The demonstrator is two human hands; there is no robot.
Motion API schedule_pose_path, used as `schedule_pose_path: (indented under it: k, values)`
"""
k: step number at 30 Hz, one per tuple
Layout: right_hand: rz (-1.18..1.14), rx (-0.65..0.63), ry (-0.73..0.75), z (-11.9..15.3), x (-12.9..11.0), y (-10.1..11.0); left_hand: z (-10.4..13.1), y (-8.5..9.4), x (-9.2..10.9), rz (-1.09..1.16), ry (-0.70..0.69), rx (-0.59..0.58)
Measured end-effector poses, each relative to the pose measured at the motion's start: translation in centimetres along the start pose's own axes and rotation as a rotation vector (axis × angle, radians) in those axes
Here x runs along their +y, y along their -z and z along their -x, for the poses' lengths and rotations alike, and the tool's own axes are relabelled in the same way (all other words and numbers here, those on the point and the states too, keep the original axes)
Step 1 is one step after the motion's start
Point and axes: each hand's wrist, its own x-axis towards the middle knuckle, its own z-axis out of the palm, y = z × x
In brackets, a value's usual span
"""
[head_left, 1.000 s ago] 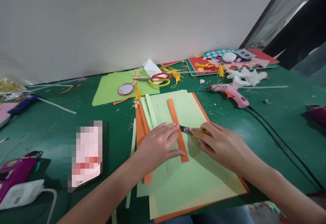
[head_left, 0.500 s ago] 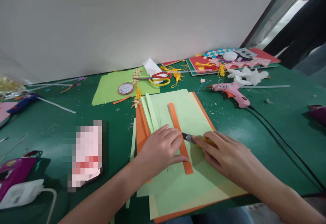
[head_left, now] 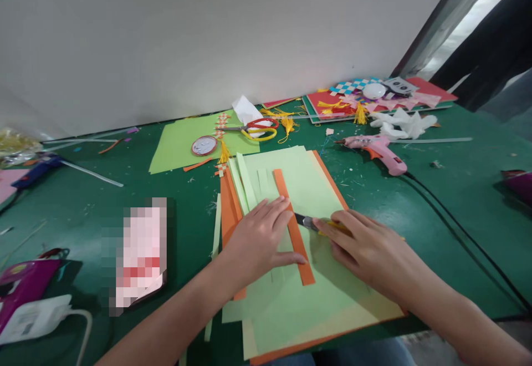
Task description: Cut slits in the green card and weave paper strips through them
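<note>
My left hand (head_left: 262,238) lies spread on an orange paper strip (head_left: 300,249), its fingertips and thumb pressing the strip against light green paper (head_left: 328,283). In my right hand (head_left: 366,249) is a utility knife (head_left: 307,222) with a yellow handle, mostly covered by my fingers. The dark blade points left and meets the strip's right edge. Several narrow green strips (head_left: 246,183) lie along the stack's left side, on orange paper (head_left: 228,202). More orange paper shows under the green stack at its right and front edges.
Behind the stack are scissors (head_left: 260,128), a round tin (head_left: 204,145) and a lime sheet (head_left: 170,147). A pink glue gun (head_left: 384,152) lies right, its cord trailing to the front. Left are a blurred pink object (head_left: 143,244) and a white plug (head_left: 37,317). A person's dark clothing (head_left: 490,50) shows behind.
My left hand's fingers have shifted slightly up along the orange strip and stretched out more. My right hand and the knife stay nearly in place.
</note>
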Motion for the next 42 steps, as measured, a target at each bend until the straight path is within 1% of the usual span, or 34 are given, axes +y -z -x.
schedule_pose_path:
  k: [6, 16, 20, 24, 28, 30, 32, 34, 38, 42]
  values:
    - [0.009, 0.007, -0.004, -0.7, 0.5, -0.2, 0.1, 0.2, 0.2, 0.0, 0.007, -0.02]
    - [0.034, 0.027, 0.003, -1.6, 1.0, -0.3, 0.1, 0.1, 0.1, -0.022, -0.013, -0.006]
    - [0.047, 0.039, 0.01, -1.3, 0.9, -0.4, 0.2, -0.1, -0.1, -0.04, -0.061, 0.056]
    - [0.053, 0.016, 0.019, -0.5, 0.6, -0.4, 0.2, -0.2, 0.2, -0.05, -0.095, 0.128]
    - [0.046, -0.001, 0.03, 0.3, 0.1, -0.1, 0.2, 0.1, 0.7, -0.079, -0.123, 0.145]
    - [0.042, -0.006, 0.034, 0.5, -0.1, 0.2, 0.1, 0.2, 0.6, -0.075, -0.132, 0.127]
    - [0.036, -0.001, 0.036, 0.5, -0.3, 0.3, 0.0, 0.2, 0.5, -0.049, -0.121, 0.094]
    - [0.026, 0.008, 0.034, 0.4, -0.4, 0.4, 0.0, 0.1, 0.2, -0.028, -0.073, 0.069]
    - [0.016, 0.005, 0.03, 0.3, -0.4, 0.4, 0.0, -0.2, 0.0, -0.043, 0.03, 0.074]
    - [0.021, -0.012, 0.019, 0.3, -0.2, 0.2, 0.2, -0.3, 0.0, -0.064, 0.043, 0.049]
